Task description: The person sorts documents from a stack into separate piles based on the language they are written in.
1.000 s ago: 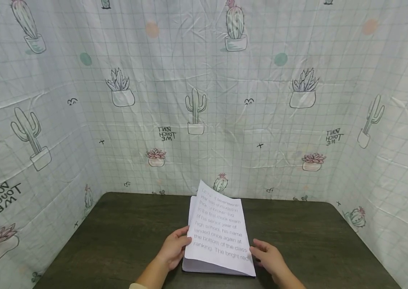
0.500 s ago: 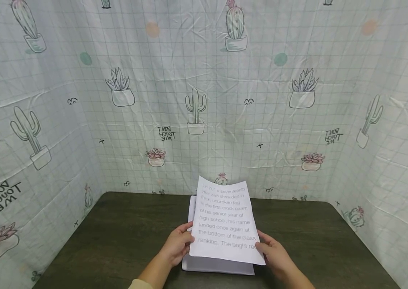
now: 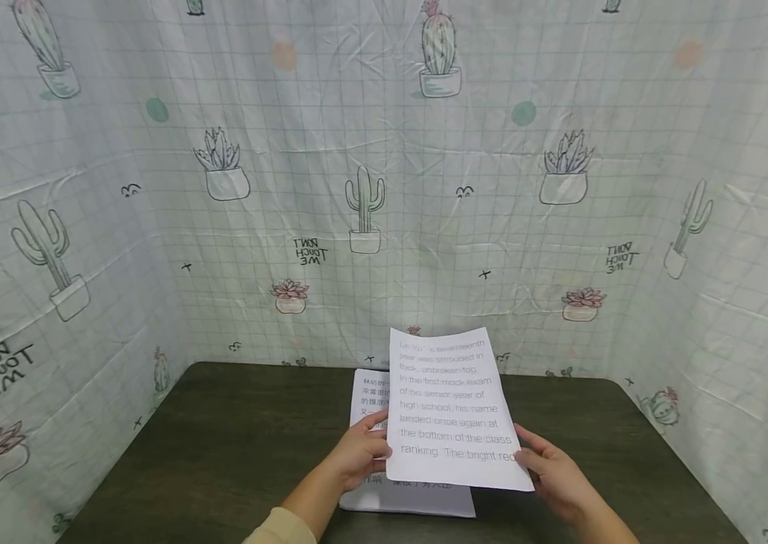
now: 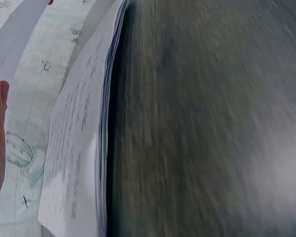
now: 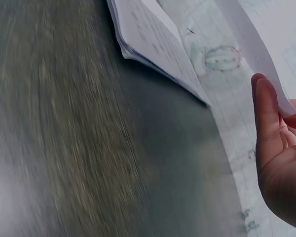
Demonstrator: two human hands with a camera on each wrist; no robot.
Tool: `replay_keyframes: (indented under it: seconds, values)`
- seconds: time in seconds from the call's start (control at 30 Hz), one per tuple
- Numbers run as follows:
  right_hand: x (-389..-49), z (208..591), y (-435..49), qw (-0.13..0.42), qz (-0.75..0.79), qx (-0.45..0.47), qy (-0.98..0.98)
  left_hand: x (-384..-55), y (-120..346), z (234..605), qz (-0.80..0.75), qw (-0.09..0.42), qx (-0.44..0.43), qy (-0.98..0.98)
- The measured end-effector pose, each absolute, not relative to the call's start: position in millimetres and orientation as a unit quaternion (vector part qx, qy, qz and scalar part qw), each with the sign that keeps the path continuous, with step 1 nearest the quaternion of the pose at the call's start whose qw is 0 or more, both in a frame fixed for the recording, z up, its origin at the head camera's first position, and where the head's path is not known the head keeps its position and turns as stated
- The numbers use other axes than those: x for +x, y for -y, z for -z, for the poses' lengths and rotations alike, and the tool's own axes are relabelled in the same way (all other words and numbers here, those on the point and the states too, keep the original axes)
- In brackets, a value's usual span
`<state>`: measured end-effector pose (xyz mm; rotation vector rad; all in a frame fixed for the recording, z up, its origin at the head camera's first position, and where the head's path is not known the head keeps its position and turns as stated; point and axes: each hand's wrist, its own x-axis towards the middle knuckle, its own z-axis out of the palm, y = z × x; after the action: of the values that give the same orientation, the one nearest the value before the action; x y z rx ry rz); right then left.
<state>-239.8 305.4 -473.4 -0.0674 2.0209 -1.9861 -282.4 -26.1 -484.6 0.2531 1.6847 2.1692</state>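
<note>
A white sheet of paper [image 3: 451, 408] printed with large grey English text is held up off the table, its far edge slightly curved. My left hand [image 3: 359, 453] pinches its left edge, thumb on top. At the lower right edge, my right hand [image 3: 553, 472] grips it between thumb and fingers; the right wrist view shows the same paper [image 5: 256, 49] in that hand [image 5: 281, 158]. Beneath and to the left lies a stack of paper [image 3: 404, 502] with Chinese characters on top, partly covered by the sheet. Its layered edge [image 4: 104, 148] shows in the left wrist view.
The dark wood-look table [image 3: 254, 438] carries the stack near its middle. A white grid curtain [image 3: 384, 287] printed with potted cacti hangs around the back and both sides, close to the table's edges.
The English sheet has been raised off the stack and shifted right by both hands, exposing Chinese text underneath. My right hand, earlier at the paper's edge, now grips it.
</note>
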Motion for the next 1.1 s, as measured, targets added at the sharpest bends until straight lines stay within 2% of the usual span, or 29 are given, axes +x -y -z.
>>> replay_keyframes:
  seconds: [1.1]
  values:
    - [-217.7,468.1,-399.4,0.099,0.625,0.071,-0.771,-276.2,-80.4,479.0,-0.773,0.212,0.095,-0.591]
